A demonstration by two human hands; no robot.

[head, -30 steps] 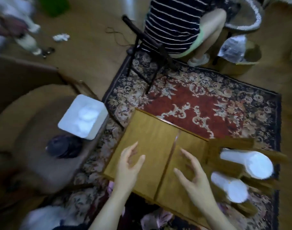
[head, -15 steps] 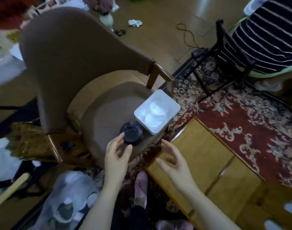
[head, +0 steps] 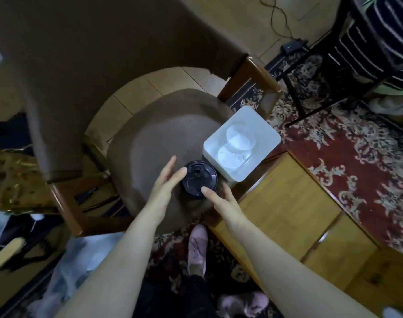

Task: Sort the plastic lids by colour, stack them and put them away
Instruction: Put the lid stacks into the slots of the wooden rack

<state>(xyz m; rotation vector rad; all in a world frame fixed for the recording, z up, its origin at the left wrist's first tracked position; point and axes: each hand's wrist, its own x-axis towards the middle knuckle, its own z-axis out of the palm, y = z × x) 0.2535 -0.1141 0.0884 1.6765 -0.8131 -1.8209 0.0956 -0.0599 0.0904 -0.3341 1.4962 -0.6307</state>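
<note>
Flanking the round black plastic lid stack (head: 199,179) on the brown chair seat (head: 157,143), left hand (head: 166,180) and right hand (head: 221,198), both released, have arrived from the counter, pickup imminent.

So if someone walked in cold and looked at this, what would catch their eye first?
Most likely the black lid stack at the front edge of the brown chair seat, with the left hand and right hand closing in on either side of it, fingers straight. Next, the white square container right beside the stack, with white lids lying inside, and the patterned red rug to the right.
</note>
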